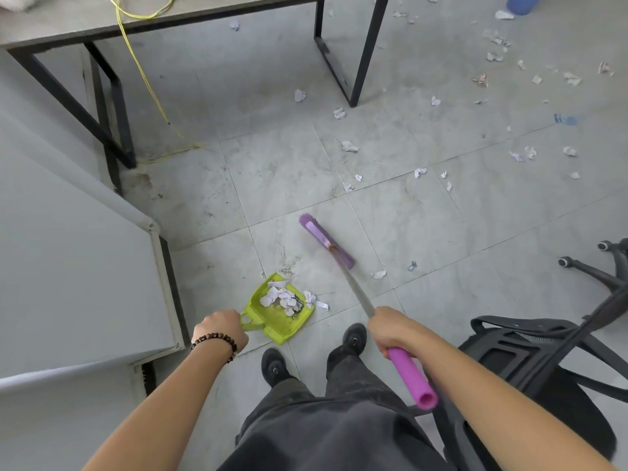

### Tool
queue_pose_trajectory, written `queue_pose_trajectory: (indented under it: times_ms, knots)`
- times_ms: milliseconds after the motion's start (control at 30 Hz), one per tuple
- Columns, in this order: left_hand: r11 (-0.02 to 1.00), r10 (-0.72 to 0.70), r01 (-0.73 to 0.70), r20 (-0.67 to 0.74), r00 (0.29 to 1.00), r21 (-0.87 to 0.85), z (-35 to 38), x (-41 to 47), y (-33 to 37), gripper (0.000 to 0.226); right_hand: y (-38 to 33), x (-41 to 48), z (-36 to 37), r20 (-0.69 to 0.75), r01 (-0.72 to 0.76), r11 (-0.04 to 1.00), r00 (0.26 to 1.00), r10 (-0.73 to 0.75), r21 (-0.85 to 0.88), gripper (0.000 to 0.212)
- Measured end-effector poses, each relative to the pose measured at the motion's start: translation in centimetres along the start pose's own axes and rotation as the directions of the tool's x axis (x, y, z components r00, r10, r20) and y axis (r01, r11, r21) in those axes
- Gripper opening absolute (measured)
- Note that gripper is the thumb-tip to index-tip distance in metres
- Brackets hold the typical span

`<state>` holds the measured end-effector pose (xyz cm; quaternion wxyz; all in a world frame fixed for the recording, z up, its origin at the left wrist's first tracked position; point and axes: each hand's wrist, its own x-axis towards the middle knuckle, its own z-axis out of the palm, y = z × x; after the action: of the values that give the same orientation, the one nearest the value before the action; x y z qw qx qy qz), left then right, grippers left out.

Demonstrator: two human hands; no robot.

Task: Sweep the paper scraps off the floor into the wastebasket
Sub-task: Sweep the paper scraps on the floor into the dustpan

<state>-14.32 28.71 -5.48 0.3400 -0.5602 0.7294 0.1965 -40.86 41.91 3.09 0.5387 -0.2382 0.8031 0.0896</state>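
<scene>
Paper scraps [283, 297]: we've got one pile inside the green dustpan [275, 322], a couple just off its lip, and many more scattered well beyond it, out toward the table [85, 18] and further right. Our left hand [221, 329] is curled round the dustpan's handle. Our right hand [394, 329] grips the broom [326, 241] shaft, with the purple head just beyond the dustpan, not touching it.

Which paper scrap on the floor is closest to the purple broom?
The lone white scrap just right of the broom head; the others lie farther off.
</scene>
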Motion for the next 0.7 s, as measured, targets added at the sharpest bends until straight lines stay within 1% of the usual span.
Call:
queue_pose_trajectory:
  times_ms: [33, 100, 200, 233, 267, 333, 367, 400, 433, 500, 567, 633, 700]
  knots:
    - [1.000, 0.002, -0.002, -0.002, 1.000, -0.001, -0.1, 0.0, 0.1, 0.022, -0.9, -0.6, 0.6, 0.018, 0.002, 1.000, 1.000, -0.002, -0.018, 0.027]
    - [1.000, 0.002, -0.002, -0.001, 1.000, -0.005, -0.1, 0.0, 0.1, 0.021, -2.1, -1.0, 2.0, 0.100, 0.037, 0.998, 0.994, -0.032, -0.052, 0.021]
    - [1.000, 0.000, 0.000, 0.001, 1.000, -0.005, -0.2, 0.1, -0.4, 0.021, -2.5, -0.8, 3.6, 0.219, 0.077, 0.997, 0.973, -0.068, -0.032, 0.010]
    - [1.000, -0.001, 0.001, 0.001, 1.000, -0.007, -0.1, 0.1, -0.7, 0.021, -2.2, -0.9, 3.5, 0.243, 0.048, 0.997, 0.968, -0.060, 0.058, 0.005]
    - [1.000, -0.002, 0.002, 0.002, 1.000, -0.009, -0.2, 0.2, -0.9, 0.021, -1.8, -0.9, 3.0, 0.256, 0.003, 0.981, 0.965, -0.054, 0.195, 0.003]
    - [1.000, -0.001, 0.001, 0.005, 1.000, -0.011, -0.3, 0.2, -1.0, 0.022, -1.0, -0.3, 1.3, 0.346, -0.148, 0.888, 0.938, -0.013, 0.435, 0.012]
    - [1.000, 0.000, 0.000, 0.008, 1.000, -0.011, -0.4, 0.2, -1.0, 0.022, -0.6, -0.4, 0.2, 0.394, -0.224, 0.825, 0.919, 0.002, 0.519, 0.016]
    - [1.000, 0.000, 0.000, 0.012, 1.000, -0.015, -0.4, 0.2, -1.0, 0.023, -0.5, -0.5, -0.7, 0.424, -0.274, 0.780, 0.906, 0.011, 0.563, 0.020]
    - [1.000, -0.003, 0.003, 0.016, 1.000, -0.021, -0.5, 0.2, -1.0, 0.023, -0.5, -0.7, -1.4, 0.431, -0.286, 0.763, 0.902, 0.009, 0.580, 0.023]
    - [1.000, -0.016, 0.016, 0.020, 1.000, -0.024, -0.6, 0.1, -1.1, 0.025, -0.9, -0.8, -2.1, 0.388, -0.226, 0.787, 0.922, -0.019, 0.574, 0.025]
    - [0.999, -0.027, 0.028, 0.025, 0.999, -0.026, -0.6, -0.1, -1.3, 0.028, -1.6, -0.5, -2.1, 0.297, -0.104, 0.844, 0.953, -0.067, 0.526, 0.019]
    - [0.997, -0.051, 0.052, 0.026, 0.998, -0.051, -0.6, -0.5, -1.8, 0.030, -2.5, 0.2, -1.9, 0.179, 0.033, 0.916, 0.977, -0.114, 0.400, 0.007]
    - [0.991, -0.088, 0.090, 0.026, 0.996, -0.098, -0.4, -0.9, -2.6, 0.028, -3.8, 0.9, -1.4, 0.104, 0.134, 0.966, 0.982, -0.160, 0.221, 0.009]
